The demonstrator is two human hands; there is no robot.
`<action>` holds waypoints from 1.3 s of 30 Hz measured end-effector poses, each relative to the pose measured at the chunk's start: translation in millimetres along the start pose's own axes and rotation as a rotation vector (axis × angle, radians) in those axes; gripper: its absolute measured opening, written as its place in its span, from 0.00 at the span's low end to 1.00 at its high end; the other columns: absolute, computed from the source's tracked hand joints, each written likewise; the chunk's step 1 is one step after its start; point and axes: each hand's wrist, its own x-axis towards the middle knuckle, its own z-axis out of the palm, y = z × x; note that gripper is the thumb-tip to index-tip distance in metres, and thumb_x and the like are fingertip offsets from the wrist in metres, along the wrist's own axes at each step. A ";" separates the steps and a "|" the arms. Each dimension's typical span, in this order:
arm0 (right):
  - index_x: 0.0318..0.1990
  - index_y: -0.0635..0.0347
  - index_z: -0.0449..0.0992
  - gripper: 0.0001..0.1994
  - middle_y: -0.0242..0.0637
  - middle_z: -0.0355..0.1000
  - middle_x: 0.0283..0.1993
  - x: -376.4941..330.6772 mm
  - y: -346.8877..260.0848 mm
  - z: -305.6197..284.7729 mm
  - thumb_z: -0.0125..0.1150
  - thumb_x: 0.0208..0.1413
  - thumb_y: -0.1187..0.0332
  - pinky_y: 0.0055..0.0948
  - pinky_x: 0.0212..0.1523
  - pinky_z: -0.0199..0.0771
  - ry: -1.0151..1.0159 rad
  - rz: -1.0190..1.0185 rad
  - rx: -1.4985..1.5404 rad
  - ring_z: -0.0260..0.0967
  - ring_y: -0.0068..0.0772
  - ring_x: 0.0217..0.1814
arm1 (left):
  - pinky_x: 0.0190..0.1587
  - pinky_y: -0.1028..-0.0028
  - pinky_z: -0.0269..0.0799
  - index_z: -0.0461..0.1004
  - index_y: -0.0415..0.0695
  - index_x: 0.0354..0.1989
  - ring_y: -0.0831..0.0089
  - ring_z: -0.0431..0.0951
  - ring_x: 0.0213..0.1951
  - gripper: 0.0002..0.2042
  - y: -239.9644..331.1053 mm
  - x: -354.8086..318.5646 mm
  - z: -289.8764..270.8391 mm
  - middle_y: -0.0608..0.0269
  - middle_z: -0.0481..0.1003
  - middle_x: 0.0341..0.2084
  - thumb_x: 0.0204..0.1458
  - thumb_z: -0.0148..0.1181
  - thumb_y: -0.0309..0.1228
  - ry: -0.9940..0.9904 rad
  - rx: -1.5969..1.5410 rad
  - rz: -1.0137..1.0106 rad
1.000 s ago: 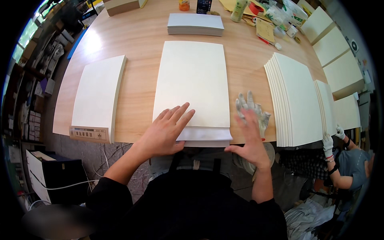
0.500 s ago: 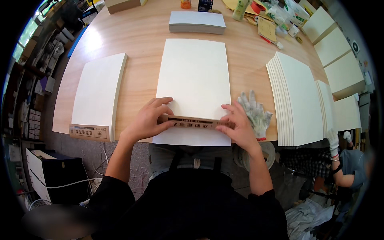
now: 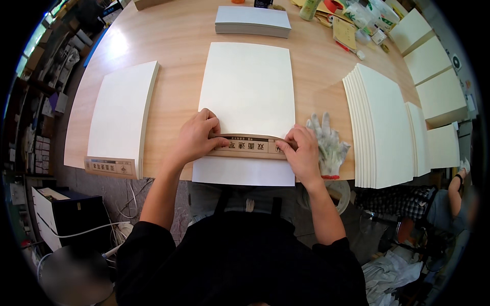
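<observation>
A cream-white pad of paper point(image 3: 247, 86) lies on the table in front of me, with a whiter sheet point(image 3: 242, 172) showing at its near edge. Across its lower part runs a brown printed paper band point(image 3: 252, 148), slightly bowed. My left hand point(image 3: 200, 135) pinches the band's left end between thumb and curled fingers. At the other end, my right hand point(image 3: 303, 150) grips it the same way. Beside my right hand rests a white knit work glove point(image 3: 329, 143) with a red cuff edge.
On the left sits a pad stack point(image 3: 122, 112) with a similar brown band at its near end. Fanned white pads point(image 3: 383, 122) stand at right. A grey-white block of sheets point(image 3: 252, 23) lies farther back, near scattered tools and bags. Another person's arm point(image 3: 455, 191) shows at far right.
My fingers have closed from a looser spread onto the band's ends. The band has tilted so more of its printed face shows. At far right, the other person's arm has shifted.
</observation>
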 end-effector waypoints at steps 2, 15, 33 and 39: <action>0.30 0.61 0.73 0.14 0.36 0.72 0.34 -1.6 -0.4 -1.7 0.77 0.50 0.70 0.45 0.49 0.67 -0.001 0.019 -0.016 0.68 0.46 0.44 | 0.38 0.64 0.71 0.71 0.41 0.27 0.65 0.74 0.34 0.19 3.7 3.3 -0.1 0.61 0.73 0.38 0.47 0.80 0.36 -0.024 0.003 -0.006; 0.39 0.59 0.78 0.09 0.39 0.75 0.41 8.0 11.2 -23.0 0.72 0.56 0.67 0.45 0.49 0.73 0.009 -0.043 -0.010 0.73 0.49 0.47 | 0.54 0.69 0.71 0.51 0.84 0.79 0.70 0.80 0.50 0.57 79.8 79.1 11.2 0.69 0.77 0.46 0.40 0.82 0.42 -0.489 1.082 0.822; 0.39 0.62 0.80 0.06 0.39 0.76 0.43 -30.3 -12.7 -39.3 0.65 0.55 0.72 0.40 0.46 0.76 -0.145 -0.455 -0.255 0.75 0.43 0.45 | 0.55 0.68 0.71 0.74 0.78 0.64 0.69 0.78 0.55 0.40 84.4 92.3 6.7 0.71 0.76 0.49 0.35 0.83 0.44 -0.615 1.073 0.808; 0.41 0.64 0.80 0.11 0.39 0.75 0.41 -19.2 -24.3 -8.0 0.62 0.50 0.71 0.37 0.48 0.76 -0.289 -0.686 -0.406 0.73 0.40 0.47 | 0.56 0.68 0.71 0.72 0.81 0.65 0.70 0.78 0.54 0.35 92.9 89.9 8.4 0.71 0.76 0.50 0.46 0.76 0.41 -0.602 1.132 0.786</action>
